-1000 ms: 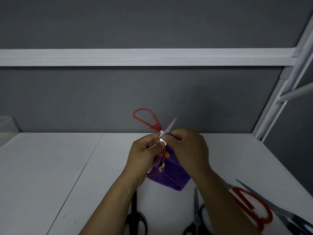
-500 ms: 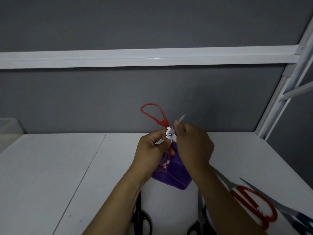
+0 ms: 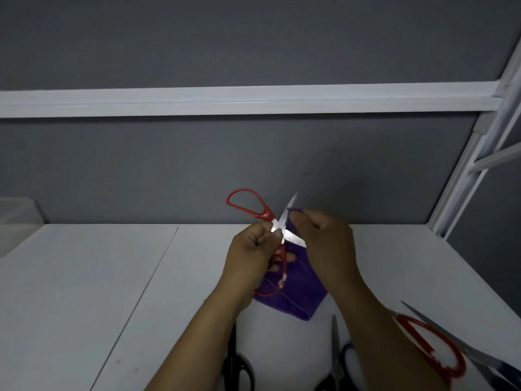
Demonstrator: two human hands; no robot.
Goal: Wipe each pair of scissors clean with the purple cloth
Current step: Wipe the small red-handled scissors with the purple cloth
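Note:
I hold a pair of red-handled scissors [image 3: 248, 203] up above the white table [image 3: 84, 292], blades spread apart. My left hand [image 3: 251, 256] grips it at the pivot and lower handle. The purple cloth [image 3: 293, 294] hangs down from my right hand [image 3: 324, 241], which pinches the cloth around the upper blade; only that blade's tip sticks out above my fingers. The other blade points right, in front of the cloth.
More scissors lie along the table's near edge: a black-handled pair [image 3: 236, 365], another pair [image 3: 335, 359] partly under my right arm, a red-handled pair [image 3: 434, 351] and a dark-handled pair [image 3: 485, 362] at the right. A translucent bin [image 3: 17, 215] stands far left. White frame posts [image 3: 473, 153] rise at the right.
My right hand with the cloth has slid along the upper blade, and the scissors' blades now spread wider. Both hands stayed lifted above the table.

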